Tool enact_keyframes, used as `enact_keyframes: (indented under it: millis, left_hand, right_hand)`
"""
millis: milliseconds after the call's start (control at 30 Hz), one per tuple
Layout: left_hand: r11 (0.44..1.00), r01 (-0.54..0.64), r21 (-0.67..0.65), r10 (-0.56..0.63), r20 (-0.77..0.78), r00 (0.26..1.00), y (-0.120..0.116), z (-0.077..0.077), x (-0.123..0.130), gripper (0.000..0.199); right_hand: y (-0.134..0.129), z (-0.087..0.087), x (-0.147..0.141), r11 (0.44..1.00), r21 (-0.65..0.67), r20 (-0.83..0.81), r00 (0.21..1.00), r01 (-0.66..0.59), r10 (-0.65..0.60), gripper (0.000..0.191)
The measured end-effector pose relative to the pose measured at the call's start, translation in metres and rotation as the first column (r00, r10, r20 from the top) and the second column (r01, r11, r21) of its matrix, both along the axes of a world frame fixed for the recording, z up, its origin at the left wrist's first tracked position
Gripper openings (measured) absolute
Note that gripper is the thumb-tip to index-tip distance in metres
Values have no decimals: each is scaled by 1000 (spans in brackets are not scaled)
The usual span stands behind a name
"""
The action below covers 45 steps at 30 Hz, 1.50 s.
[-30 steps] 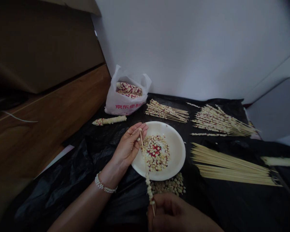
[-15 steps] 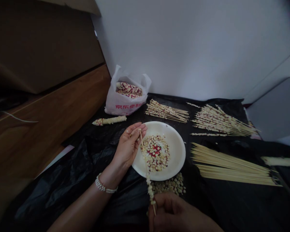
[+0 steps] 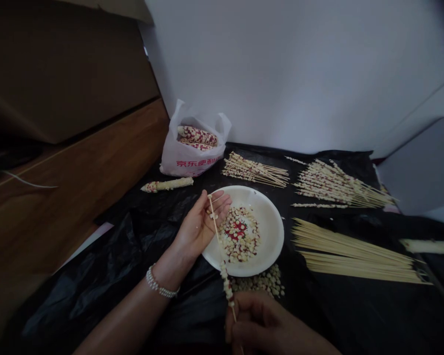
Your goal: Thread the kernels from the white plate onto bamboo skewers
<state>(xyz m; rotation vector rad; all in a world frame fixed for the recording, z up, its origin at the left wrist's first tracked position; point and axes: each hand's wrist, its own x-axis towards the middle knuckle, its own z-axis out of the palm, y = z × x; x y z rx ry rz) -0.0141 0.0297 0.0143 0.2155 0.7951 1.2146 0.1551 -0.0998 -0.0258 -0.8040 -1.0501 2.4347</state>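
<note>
My right hand (image 3: 261, 323) is closed around the lower part of a thin wooden skewer (image 3: 216, 228). Corn kernels (image 3: 227, 288) are threaded along the skewer's lower half, and a single kernel sits at its upper tip. Palm up, my left hand (image 3: 203, 219) lies open at the rim of a white bowl (image 3: 274, 239), fingers stretched out. A few loose kernels (image 3: 213, 215) rest on that palm, and the skewer's tip passes over it near the fingers. Cream and dark red kernels (image 3: 242, 251) cover the bowl's bottom.
A white plastic bag (image 3: 192, 165) holds speckled corn cobs; a mostly stripped cob (image 3: 170, 184) lies before it. Threaded skewers (image 3: 325, 185) and a smaller bunch (image 3: 255, 170) lie at the back. Bare skewers (image 3: 348, 251) are at right. More kernels (image 3: 266, 283) lie below the bowl.
My left hand has opened from a pinch near the skewer's tip, its fingers now spread with kernels showing on the palm. The skewer has shifted slightly left.
</note>
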Motion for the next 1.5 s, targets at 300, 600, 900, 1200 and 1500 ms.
enact_keyframes:
  millis: [300,600,900,1200,1500]
  left_hand:
    - [993,-65,-101,70,40,997,3,3,-1,24]
    - [995,41,-96,-41,3,999,-10,-4,15,19]
    - [939,343,-3,-343,-56,938,-28,-3,24,20]
    - [874,482,59,-470,-142,871,-35,-10,23,25]
    - [948,283,142,-292,42,956,-14,-15,6,59]
  right_hand:
    - [-1,-6,-4,999,-6,6,999,32,-32,24]
    - [4,-1,-5,988,1,-17,988,155,-154,32]
    - [13,11,1,952,86,62,953,292,-298,32]
    - [15,11,2,931,142,67,935,337,-348,31]
    - [10,9,0,969,7,-10,969,245,-245,30]
